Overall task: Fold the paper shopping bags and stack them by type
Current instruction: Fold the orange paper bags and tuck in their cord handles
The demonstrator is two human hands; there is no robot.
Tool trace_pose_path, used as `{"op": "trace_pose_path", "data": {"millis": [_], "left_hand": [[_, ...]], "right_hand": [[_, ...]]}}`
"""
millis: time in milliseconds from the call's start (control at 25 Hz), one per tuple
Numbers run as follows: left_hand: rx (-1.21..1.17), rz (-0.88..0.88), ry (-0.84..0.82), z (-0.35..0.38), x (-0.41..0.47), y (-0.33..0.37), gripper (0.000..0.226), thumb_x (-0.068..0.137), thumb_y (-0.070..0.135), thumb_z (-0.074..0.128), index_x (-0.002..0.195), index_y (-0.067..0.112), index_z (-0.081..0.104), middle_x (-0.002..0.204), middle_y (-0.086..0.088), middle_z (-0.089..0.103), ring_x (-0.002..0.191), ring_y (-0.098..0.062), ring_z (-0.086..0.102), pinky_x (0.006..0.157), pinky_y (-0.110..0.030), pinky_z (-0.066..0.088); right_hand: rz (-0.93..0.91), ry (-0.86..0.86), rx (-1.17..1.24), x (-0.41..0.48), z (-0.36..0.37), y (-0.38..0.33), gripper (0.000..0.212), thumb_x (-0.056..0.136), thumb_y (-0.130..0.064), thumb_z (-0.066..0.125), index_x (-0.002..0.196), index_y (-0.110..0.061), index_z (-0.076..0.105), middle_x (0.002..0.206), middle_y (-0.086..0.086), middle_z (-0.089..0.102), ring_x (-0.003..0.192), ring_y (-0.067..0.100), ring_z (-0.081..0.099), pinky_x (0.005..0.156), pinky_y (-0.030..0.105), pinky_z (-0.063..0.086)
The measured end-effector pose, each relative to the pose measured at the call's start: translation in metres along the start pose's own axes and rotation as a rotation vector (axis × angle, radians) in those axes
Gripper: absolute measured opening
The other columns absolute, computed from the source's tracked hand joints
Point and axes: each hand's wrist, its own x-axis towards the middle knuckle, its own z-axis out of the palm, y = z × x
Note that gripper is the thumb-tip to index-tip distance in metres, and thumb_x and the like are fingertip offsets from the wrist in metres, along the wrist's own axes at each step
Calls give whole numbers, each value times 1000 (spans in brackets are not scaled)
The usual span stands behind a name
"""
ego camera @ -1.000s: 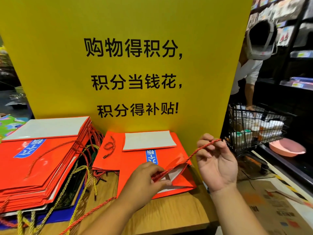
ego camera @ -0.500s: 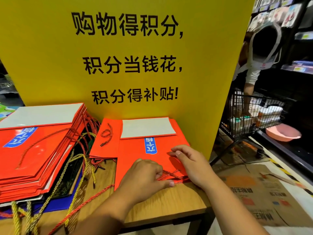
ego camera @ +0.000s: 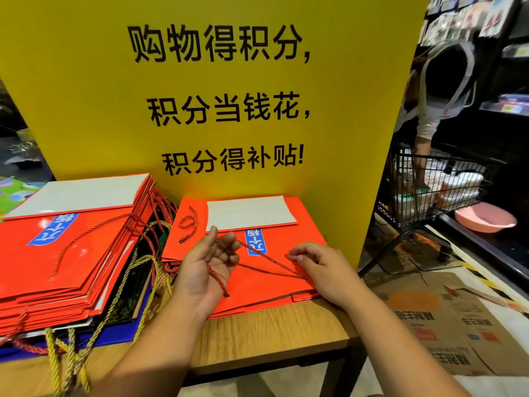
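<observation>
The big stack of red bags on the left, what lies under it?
A dark bag with gold rope handles and a blue bag stick out beneath, on the wooden table. The red stack covers most of both.

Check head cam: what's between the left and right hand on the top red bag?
In the head view, the red rope handle runs from the left hand to an eyelet by the right hand, over the blue label on the red bag.
</observation>
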Motion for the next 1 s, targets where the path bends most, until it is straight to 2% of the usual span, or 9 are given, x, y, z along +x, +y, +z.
{"op": "trace_pose_path", "data": {"millis": [240, 360, 440, 520, 600, 720, 880, 920, 1000], "left_hand": [[-62, 24, 4, 10, -5, 7, 16, 79, 28, 59, 78, 12, 62, 68, 0, 68, 69, -13, 64, 66, -28, 36], [-70, 55, -79, 24, -8, 29, 29, 82, 29, 58, 59, 16, 68, 70, 2, 68, 70, -12, 64, 67, -27, 36], [-56, 99, -120, 37, -11, 49, 34, 87, 31, 57, 58, 17, 68, 72, 3, 69, 72, -11, 64, 68, -27, 37], [-42, 148, -162, 49, -12, 64, 44, 90, 31, 56, 50, 16, 64, 73, 3, 69, 72, -12, 65, 69, -27, 39], [-3, 176, -223, 58, -14, 71, 36, 90, 34, 57, 61, 14, 65, 81, 1, 71, 74, -13, 67, 69, -25, 43], [339, 196, -303, 63, -15, 81, 40, 87, 49, 54, 101, 11, 55, 103, -7, 74, 88, -22, 71, 70, -31, 51], [827, 378, -338, 52, -24, 111, 56, 78, 77, 57, 91, 22, 61, 107, -14, 72, 99, -32, 68, 90, -47, 46], [895, 459, -347, 46, -26, 115, 48, 78, 71, 61, 95, 25, 63, 107, -10, 72, 102, -30, 66, 94, -46, 44], [943, 591, -361, 38, -27, 114, 36, 78, 28, 56, 113, 30, 62, 118, 0, 68, 119, -22, 60, 104, -40, 40]], "right_hand": [[-22, -115, 104, -5, -18, -12, 22, 97, -21, 57, 107, -15, 76, 112, -12, 73, 109, -11, 57, 89, 8, 38], [4, -305, 304, -6, -54, -22, 61, 62, -6, 42, 116, -4, 71, 124, -7, 69, 123, -5, 54, 98, 12, 41], [-18, -390, 316, -10, -75, -34, 67, 66, 11, 42, 125, -9, 66, 130, -4, 65, 124, 8, 58, 91, 24, 52], [-99, -395, 149, -12, -79, -44, 73, 77, 22, 59, 133, -25, 61, 129, -10, 63, 120, 9, 60, 85, 29, 55], [-159, -294, 42, -9, -68, -45, 65, 80, 9, 76, 130, -29, 61, 127, -13, 63, 116, -2, 59, 91, 21, 52], [-191, -2, 143, -2, -51, -41, 40, 85, 14, 67, 104, -20, 74, 112, -6, 72, 108, -2, 64, 93, 26, 54], [-230, 355, 190, 10, -53, -64, 33, 93, 1, 62, 92, -31, 72, 89, -24, 73, 90, -8, 65, 79, 17, 50], [-240, 399, 249, 14, -57, -76, 34, 94, 1, 61, 91, -32, 70, 86, -27, 72, 86, -11, 63, 76, 13, 48], [-306, 415, 307, 19, -63, -99, 30, 95, -2, 60, 91, -31, 68, 85, -28, 72, 83, -12, 62, 75, 13, 47]]}}
